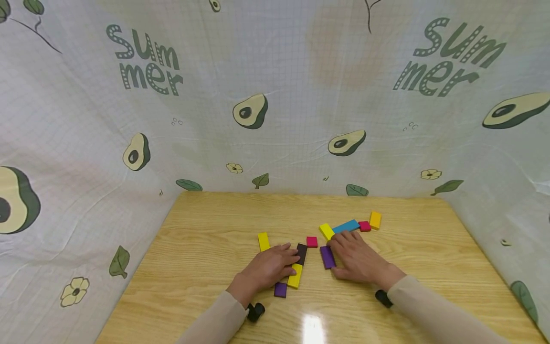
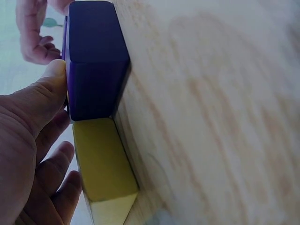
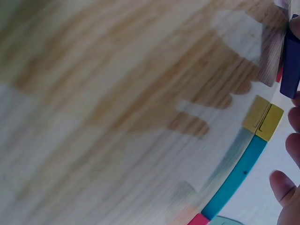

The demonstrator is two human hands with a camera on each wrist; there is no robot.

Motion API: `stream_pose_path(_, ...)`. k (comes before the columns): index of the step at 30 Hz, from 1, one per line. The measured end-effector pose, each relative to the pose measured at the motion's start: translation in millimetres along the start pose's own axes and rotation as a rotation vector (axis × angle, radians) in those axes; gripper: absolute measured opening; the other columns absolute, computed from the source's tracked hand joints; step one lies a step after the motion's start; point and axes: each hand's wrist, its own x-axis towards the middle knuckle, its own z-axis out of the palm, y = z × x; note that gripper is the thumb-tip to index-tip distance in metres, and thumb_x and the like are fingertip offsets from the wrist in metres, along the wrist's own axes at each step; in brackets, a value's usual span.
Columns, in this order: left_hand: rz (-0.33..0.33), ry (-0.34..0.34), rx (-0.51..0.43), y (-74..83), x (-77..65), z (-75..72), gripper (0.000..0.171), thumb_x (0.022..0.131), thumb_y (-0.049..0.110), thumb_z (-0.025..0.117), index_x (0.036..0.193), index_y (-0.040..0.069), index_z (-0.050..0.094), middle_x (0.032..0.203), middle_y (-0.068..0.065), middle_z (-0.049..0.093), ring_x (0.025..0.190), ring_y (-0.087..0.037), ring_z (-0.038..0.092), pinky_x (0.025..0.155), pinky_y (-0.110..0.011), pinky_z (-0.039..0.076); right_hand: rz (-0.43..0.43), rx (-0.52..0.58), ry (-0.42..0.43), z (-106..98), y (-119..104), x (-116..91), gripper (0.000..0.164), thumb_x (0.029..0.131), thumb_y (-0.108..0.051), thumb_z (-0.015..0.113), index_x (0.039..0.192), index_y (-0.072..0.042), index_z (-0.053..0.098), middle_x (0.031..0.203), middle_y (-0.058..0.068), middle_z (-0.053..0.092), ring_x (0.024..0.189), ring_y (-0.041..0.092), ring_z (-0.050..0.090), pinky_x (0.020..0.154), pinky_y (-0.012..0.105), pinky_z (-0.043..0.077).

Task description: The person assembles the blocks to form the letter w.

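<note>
My right hand (image 1: 356,258) pinches a purple block (image 1: 328,257) by its two ends between thumb and finger; its other fingers lie near a yellow block (image 1: 326,231) and a blue block (image 1: 345,226). On the left, my left hand (image 1: 268,265) rests with fairly straight fingers against a black block (image 1: 302,253) and the yellow block (image 1: 295,277) joined to it. Just below that hand sits a small purple block (image 1: 280,289). Another yellow block (image 1: 263,241) shows partly behind the hand. In the left wrist view, a purple block (image 2: 96,61) stands before the thumb.
A small red block (image 1: 312,241) lies between the two hands. Farther right, another red block (image 1: 364,226) and an orange block (image 1: 375,220) continue the row from the blue one. A printed cloth (image 1: 292,162) borders the wooden table (image 1: 206,286) at the back and sides.
</note>
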Motion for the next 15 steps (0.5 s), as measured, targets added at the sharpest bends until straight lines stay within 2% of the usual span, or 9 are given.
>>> stream_pose_path(15,0.017,0.018,0.005,-1.1,-0.7,2.1,0.045,0.109,0.04,0.058,0.148,0.02,0.064,0.155,0.004,0.058,0.153,-0.022,0.044,0.124,-0.038,0.041,-0.015,0.01,-0.002,1.9,0.1,2.5,0.054,0.091,-0.044,0.075,0.133,-0.011,0.067,0.126,0.003,0.065,0.12,0.028,0.055,0.102,0.051,0.045)
